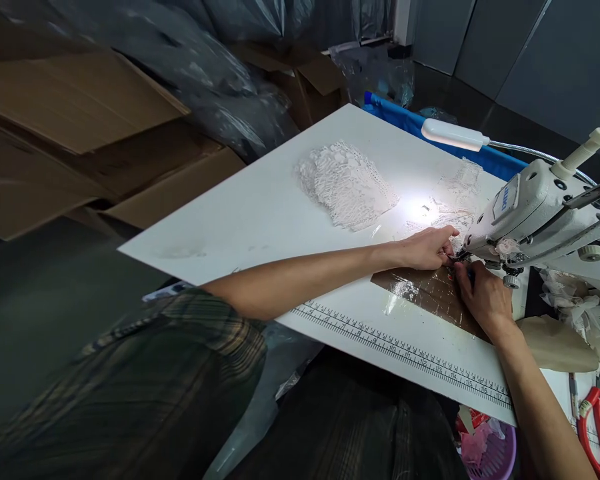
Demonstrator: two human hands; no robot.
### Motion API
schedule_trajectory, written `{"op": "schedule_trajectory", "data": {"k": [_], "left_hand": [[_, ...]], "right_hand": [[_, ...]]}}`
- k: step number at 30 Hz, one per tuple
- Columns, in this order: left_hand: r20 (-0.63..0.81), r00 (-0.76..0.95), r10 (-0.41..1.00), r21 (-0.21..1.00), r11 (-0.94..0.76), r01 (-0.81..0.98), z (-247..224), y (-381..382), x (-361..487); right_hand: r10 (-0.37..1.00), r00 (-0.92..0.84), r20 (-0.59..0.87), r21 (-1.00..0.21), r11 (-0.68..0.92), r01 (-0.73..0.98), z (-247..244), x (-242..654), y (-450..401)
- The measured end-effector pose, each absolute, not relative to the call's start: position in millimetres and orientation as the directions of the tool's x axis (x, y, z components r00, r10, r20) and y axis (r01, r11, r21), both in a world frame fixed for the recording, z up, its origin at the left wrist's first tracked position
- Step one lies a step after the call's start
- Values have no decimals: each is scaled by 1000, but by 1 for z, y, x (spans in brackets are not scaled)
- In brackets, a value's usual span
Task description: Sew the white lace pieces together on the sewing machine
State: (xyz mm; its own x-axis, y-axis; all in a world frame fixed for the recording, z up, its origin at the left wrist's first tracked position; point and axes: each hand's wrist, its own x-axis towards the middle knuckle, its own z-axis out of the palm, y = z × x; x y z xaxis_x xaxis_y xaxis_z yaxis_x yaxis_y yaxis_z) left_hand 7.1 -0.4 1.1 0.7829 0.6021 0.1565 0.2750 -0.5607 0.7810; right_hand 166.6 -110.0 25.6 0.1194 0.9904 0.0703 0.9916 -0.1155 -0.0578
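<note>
My left hand (427, 248) reaches across to the needle area of a white sewing machine (535, 207), its fingers bent and pinched at the near end of some white lace (453, 217). Close against it, my right hand (489, 299) has its thumb and fingers drawn together beside the presser foot (461, 256). Whatever the right fingertips hold is too small and hidden to name. Under both hands lies a shiny brown plate (425, 293) on the white table. A heap of white lace (345, 183) rests farther left on the tabletop.
A lit lamp (455, 135) hangs over the table (220, 227). A printed ruler (405, 350) follows its front edge. Red-handled pliers (595, 427) lie at right, above a purple basket (503, 453). Cardboard boxes (75, 100) and plastic sheeting (215, 87) stand left.
</note>
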Motion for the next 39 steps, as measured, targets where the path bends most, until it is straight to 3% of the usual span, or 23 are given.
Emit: {"op": "schedule_trajectory", "data": {"k": [5, 10, 13, 15, 17, 20, 23, 26, 30, 34, 37, 39], "left_hand": [[238, 787, 569, 785, -589, 189, -5, 0, 5], [208, 830, 517, 801, -577, 158, 7, -3, -3], [298, 809, 506, 705, -688, 171, 20, -1, -12], [472, 687, 553, 551, -793, 260, 28, 2, -17], [612, 565, 554, 405, -833, 378, 30, 5, -19], [600, 629, 494, 317, -869, 380, 25, 5, -15], [461, 765, 449, 363, -882, 299, 16, -1, -6], [383, 818, 429, 387, -879, 280, 9, -5, 3], [374, 836, 402, 321, -902, 290, 2, -3, 11], [387, 817, 427, 290, -898, 331, 8, -4, 12], [416, 807, 419, 404, -880, 249, 30, -11, -1], [354, 895, 273, 584, -812, 17, 47, -16, -14]], "right_hand": [[970, 79, 230, -58, -67, 996, 15, 167, -108], [898, -262, 354, -89, 311, 946, 17, 171, -125], [834, -423, 355, -66, 473, 878, 22, 179, -140], [836, -407, 368, -58, 458, 887, 23, 190, -148], [885, -271, 378, -63, 316, 947, 22, 205, -153], [906, -29, 422, -44, 53, 998, 20, 223, -153], [884, -4, 467, -42, 27, 999, 19, 228, -146], [917, -29, 398, -127, 87, 988, 17, 222, -136], [939, 24, 343, -267, 73, 961, 6, 210, -124], [892, 13, 452, -323, 151, 934, -7, 210, -123], [835, 21, 550, -346, 206, 915, -10, 211, -126], [814, 25, 580, -353, 223, 909, -10, 210, -128]]}}
